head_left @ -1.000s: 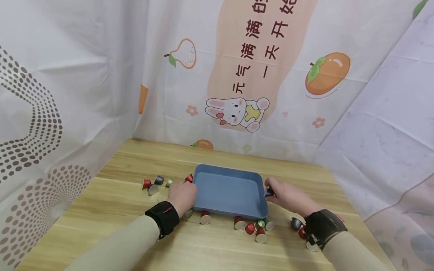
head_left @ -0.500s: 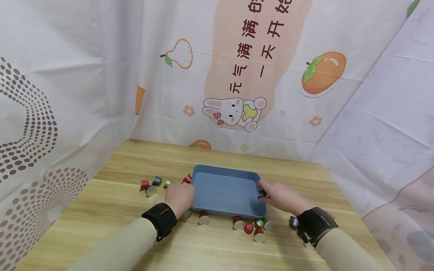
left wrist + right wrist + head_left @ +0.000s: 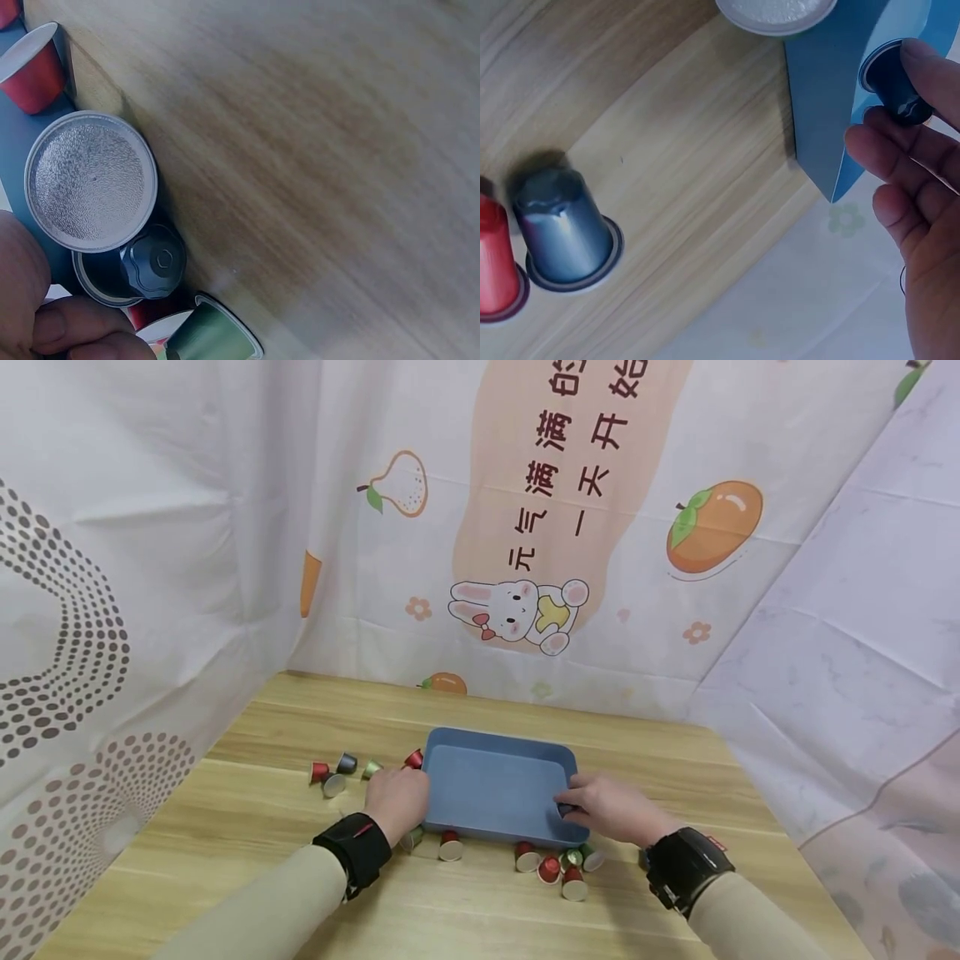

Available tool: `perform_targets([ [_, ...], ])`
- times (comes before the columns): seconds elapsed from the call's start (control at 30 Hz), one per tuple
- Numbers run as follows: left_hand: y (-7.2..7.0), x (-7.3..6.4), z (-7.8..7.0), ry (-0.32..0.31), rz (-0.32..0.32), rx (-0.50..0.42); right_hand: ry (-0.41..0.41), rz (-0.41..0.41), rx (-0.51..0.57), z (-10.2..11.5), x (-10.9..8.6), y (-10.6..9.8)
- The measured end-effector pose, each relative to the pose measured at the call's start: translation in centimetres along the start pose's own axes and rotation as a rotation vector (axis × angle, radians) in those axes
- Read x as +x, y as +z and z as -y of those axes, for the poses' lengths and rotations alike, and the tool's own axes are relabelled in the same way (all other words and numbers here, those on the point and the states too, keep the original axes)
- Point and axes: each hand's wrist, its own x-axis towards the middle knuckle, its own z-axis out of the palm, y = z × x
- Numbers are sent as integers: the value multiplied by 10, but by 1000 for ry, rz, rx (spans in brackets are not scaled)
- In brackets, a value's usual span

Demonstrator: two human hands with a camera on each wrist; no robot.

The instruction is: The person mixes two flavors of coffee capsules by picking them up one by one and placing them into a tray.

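A blue rectangular tray (image 3: 495, 785) stands on the table with its inside bare. My left hand (image 3: 397, 800) stays at its left end, fingers curled at the rim. In the left wrist view, a capsule with a silver lid (image 3: 91, 184), a dark capsule (image 3: 156, 261) and a green one (image 3: 214, 334) lie close by those fingers. Between thumb and fingers, my right hand (image 3: 611, 808) pinches a dark blue coffee capsule (image 3: 896, 81) over the tray's right end. The right wrist view shows this capsule tilted, its rim facing away from the palm.
Several red and green capsules (image 3: 550, 868) lie along the tray's front side. More capsules (image 3: 319, 772) sit to its left. Near my right wrist stand a blue capsule (image 3: 566, 229) and a red one (image 3: 496, 259). A printed curtain (image 3: 405, 652) hangs behind the wooden table (image 3: 465, 918).
My right hand has carried the dark capsule leftward and toward me, from outside the tray's right rim to over its inside. My left hand and the tray have stayed put.
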Motion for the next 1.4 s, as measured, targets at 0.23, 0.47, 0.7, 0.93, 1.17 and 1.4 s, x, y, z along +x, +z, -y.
perform_targets([
  [0.23, 1, -1, 2, -6, 0, -28, 14, 16, -3, 3, -1, 8],
  [0.47, -1, -3, 3, -25, 11, -87, -11, -27, 5, 4, -2, 13],
  [0.7, 0, -3, 4, -34, -15, -108, -65, -51, 1, 2, -3, 15],
  [0.93, 1, -3, 4, -37, -18, -110, -84, -24, -6, 2, -2, 16],
  [1.17, 4, -2, 5, -32, -37, -96, -98, 0, -34, 1, -1, 19],
  [1.4, 3, -2, 5, -30, -35, -84, -93, 29, -47, 2, 1, 19],
])
